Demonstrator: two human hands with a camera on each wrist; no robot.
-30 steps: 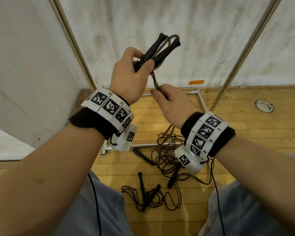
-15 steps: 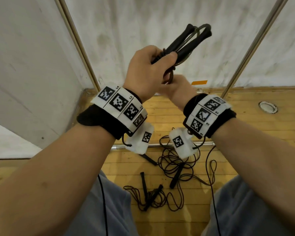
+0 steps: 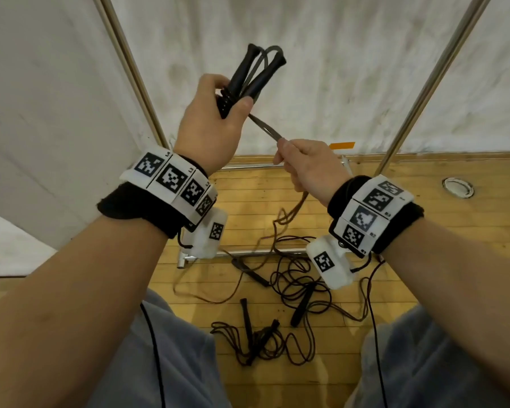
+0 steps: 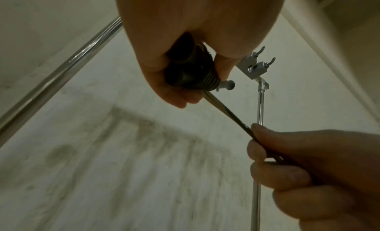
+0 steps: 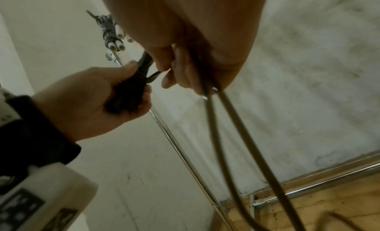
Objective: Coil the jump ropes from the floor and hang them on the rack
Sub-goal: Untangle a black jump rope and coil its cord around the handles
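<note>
My left hand (image 3: 218,119) is raised in front of the wall and grips both black handles (image 3: 256,72) of one jump rope, their ends pointing up and right. From under that fist the doubled brown cord (image 3: 265,128) runs taut down to my right hand (image 3: 304,163), which holds it in curled fingers. Below the right hand the cord (image 5: 236,120) hangs as two strands to the wooden floor. In the left wrist view the left hand (image 4: 185,81) clasps the ribbed handle ends and the right hand (image 4: 287,161) pinches the cord.
Other jump ropes (image 3: 295,290) lie tangled on the floor between my knees, one small bundle (image 3: 256,340) nearest me. The rack's chrome poles (image 3: 436,75) rise left and right; its base bar (image 3: 248,253) crosses the floor. Hooks (image 4: 257,63) sit on top; a white-handled rope (image 5: 112,34) hangs there.
My right hand has drawn away from the left, down and to the right, pulling the doubled cord taut. The handles in my left hand now point more steeply upward.
</note>
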